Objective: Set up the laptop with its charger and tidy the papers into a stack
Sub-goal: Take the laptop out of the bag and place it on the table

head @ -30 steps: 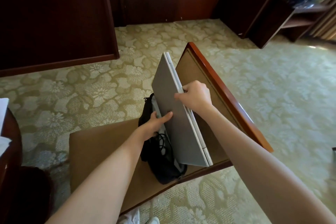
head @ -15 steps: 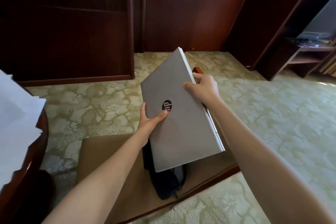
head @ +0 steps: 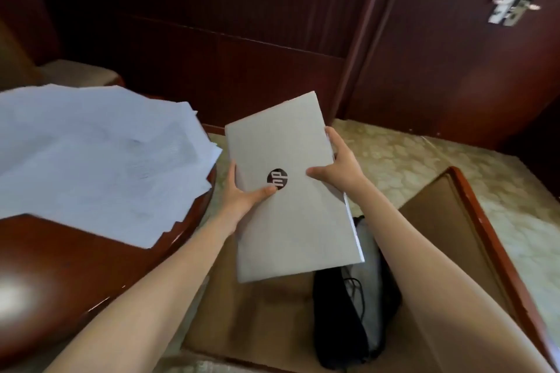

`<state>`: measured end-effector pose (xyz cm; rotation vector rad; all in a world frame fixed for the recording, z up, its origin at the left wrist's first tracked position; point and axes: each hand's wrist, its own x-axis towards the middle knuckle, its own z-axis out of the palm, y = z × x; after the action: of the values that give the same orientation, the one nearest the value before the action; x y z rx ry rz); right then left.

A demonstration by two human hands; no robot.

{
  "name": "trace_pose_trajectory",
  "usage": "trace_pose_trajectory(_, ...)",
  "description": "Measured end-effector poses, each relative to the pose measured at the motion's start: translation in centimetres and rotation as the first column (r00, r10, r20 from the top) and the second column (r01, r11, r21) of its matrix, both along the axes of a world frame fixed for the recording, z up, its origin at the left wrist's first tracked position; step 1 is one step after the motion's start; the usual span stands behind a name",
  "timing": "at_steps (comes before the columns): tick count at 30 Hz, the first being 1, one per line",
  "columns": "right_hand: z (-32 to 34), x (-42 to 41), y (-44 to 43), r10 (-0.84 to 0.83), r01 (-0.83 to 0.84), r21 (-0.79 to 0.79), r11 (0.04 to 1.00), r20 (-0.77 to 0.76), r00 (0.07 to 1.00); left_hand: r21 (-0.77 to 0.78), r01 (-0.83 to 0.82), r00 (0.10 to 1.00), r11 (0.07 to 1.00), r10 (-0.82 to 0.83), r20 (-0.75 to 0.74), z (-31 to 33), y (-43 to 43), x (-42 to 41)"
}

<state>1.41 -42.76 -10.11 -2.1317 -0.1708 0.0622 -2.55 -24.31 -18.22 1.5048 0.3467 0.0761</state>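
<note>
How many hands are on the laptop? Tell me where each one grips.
2. The left hand holds the laptop at its left edge, thumb beside the logo; the right hand grips its right edge, slightly farther up.

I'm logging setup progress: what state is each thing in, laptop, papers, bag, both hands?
Laptop: closed, held in the air above the chair.
Papers: loose, spread unevenly on the table, unstacked.
Bag: open on the chair, cable showing inside.
Left hand: grips the laptop's left edge.
Right hand: grips its right edge.
</note>
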Motion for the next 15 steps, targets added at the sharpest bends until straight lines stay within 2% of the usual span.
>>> trace_pose_trajectory(3,-0.5,0.3,4.9,0.143,-0.137,0.106,0.985,-0.052,0.988,0.024,-0.103,0.995,0.994,0.103,-0.011,0.1,5.4,-1.6)
trace_pose_trajectory(7,-1.4,0.0,12.0,0.259,-0.229,0.21,0.95,-0.127,0.958,0.095,-0.212,0.977,0.973,0.213,0.001,0.6,12.0,-4.2)
trace_pose_trajectory(15,-2.0,-2.4,25.1,0.405,-0.352,0.253,0.901,-0.201,0.892,0.067,-0.354,0.934,0.933,0.356,-0.019,0.3,23.7,-9.9)
